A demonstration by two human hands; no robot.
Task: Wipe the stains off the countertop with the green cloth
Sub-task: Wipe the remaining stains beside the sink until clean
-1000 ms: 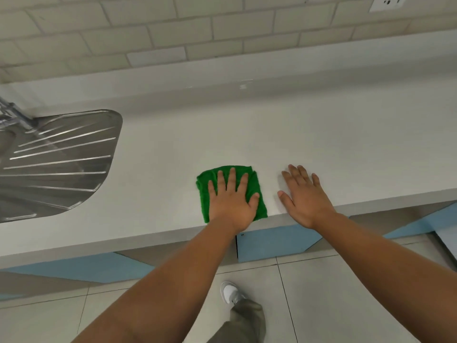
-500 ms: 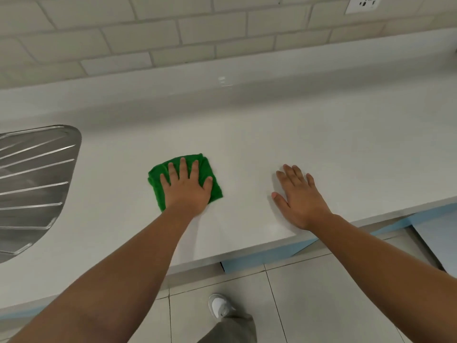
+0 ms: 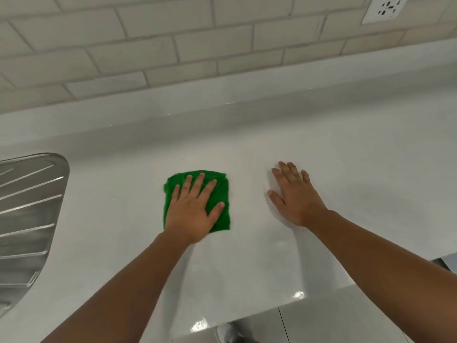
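Note:
A folded green cloth (image 3: 221,194) lies flat on the white countertop (image 3: 346,157), about in the middle of its depth. My left hand (image 3: 193,209) presses on the cloth with straight, spread fingers and covers its lower left part. To the right of it, my right hand (image 3: 294,194) rests palm down on the bare countertop, a hand's width from the cloth, fingers straight. I can make out no distinct stain on the surface.
A steel sink drainboard (image 3: 27,219) with raised ribs is set into the countertop at the left. A tiled wall (image 3: 197,45) rises behind, with a socket (image 3: 385,8) at the top right. The counter's front edge (image 3: 247,315) runs below my arms, floor tiles beyond it.
My left hand has slid the cloth away from the front edge toward the wall and somewhat sideways. The right hand stays flat on the counter. The camera has moved closer over the counter.

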